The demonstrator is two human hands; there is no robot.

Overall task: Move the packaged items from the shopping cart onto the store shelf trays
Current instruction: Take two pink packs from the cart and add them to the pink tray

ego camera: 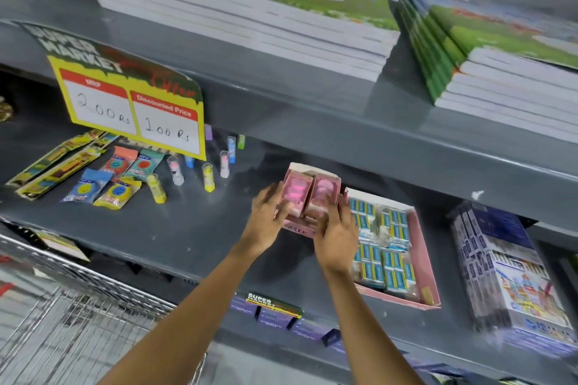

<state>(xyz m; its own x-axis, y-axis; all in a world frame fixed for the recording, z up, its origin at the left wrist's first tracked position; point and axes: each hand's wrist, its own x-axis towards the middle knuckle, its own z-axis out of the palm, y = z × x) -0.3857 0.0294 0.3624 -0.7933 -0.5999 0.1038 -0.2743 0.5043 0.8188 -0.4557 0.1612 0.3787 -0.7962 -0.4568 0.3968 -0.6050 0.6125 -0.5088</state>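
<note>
A small pink cardboard tray point(300, 230) sits on the grey middle shelf point(194, 228). Two pink packaged items stand in it side by side. My left hand point(269, 212) grips the left pink pack point(295, 189). My right hand point(336, 228) holds the right pink pack point(323, 189) from its near side. To the right lies a larger pink tray point(423, 259) filled with several blue-and-white eraser packs point(389, 247). The wire shopping cart point(62, 322) is at the lower left; its contents are not visible.
Colourful sharpener packets point(119, 178) and small glue sticks point(208, 176) lie on the shelf to the left, under a yellow price sign point(134, 106). Stacked notebooks point(244, 9) fill the shelf above. A bundle of boxed packs point(513, 272) stands at the right.
</note>
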